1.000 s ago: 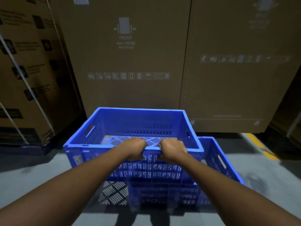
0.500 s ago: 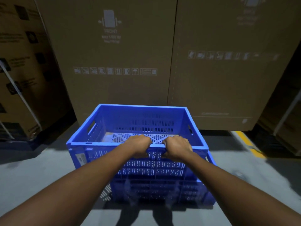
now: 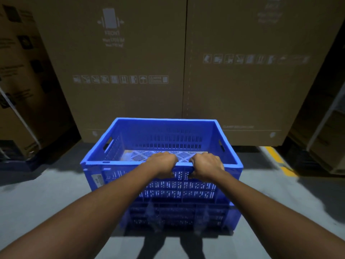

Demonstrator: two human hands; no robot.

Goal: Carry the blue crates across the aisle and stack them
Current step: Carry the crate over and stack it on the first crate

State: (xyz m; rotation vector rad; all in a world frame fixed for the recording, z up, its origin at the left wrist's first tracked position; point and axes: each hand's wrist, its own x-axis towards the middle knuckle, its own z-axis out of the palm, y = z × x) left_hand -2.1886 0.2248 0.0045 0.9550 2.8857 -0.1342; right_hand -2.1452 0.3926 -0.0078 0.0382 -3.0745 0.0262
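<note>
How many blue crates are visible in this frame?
2. The upper crate is held by its near rim in the left hand and right hand; the lower crate sits directly beneath it on the floor. Others may be hidden underneath.

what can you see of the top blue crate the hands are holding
The top blue crate is an open, rectangular box of what looks like moulded plastic, with slotted walls, a pale lattice floor, a handle cut-out in each end wall and a small label at its near left corner. It looks empty and sits upright, roughly level, over a lower blue crate; whether it is fully seated is unclear. The left hand and right hand grip its near rim side by side. Large cardboard boxes stand behind.
</note>
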